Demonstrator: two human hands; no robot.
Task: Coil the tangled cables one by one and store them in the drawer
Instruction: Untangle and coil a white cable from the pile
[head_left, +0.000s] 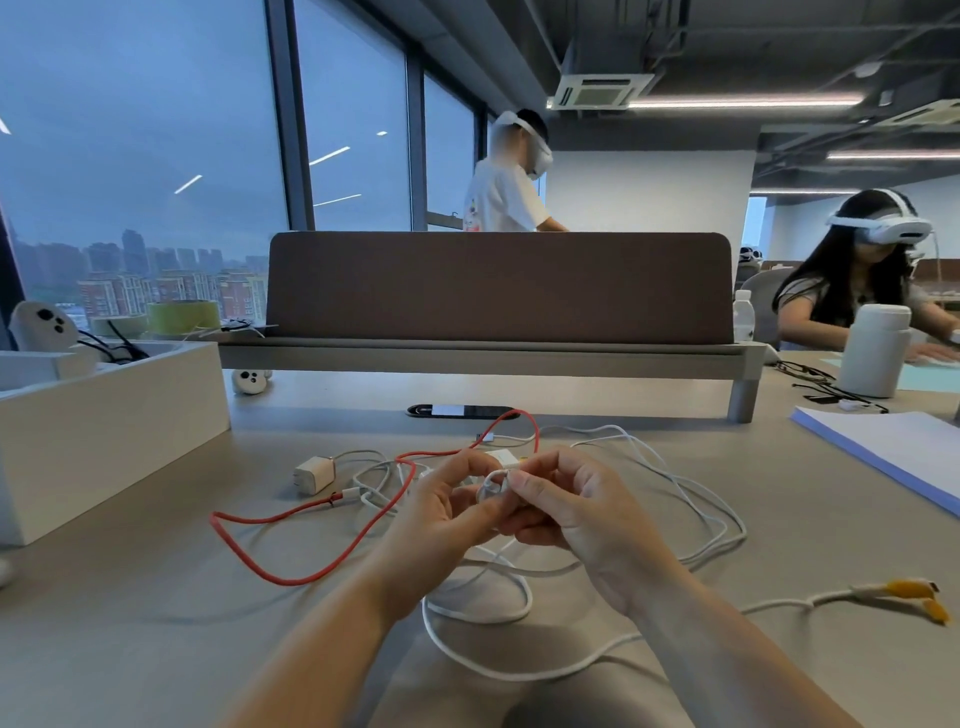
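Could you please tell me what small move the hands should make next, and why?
Probably wrap one more turn onto the coil: the left hand and right hand pinch a small loop of white cable between them, while much of its length seems to trail loose across the table.

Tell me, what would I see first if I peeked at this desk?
Two hands meet in the middle: the left hand and right hand pinch a small loop of white cable. A bright red cable snakes across the desk to their left, tangled with more white ones. At far right sits a person wearing a white headset.
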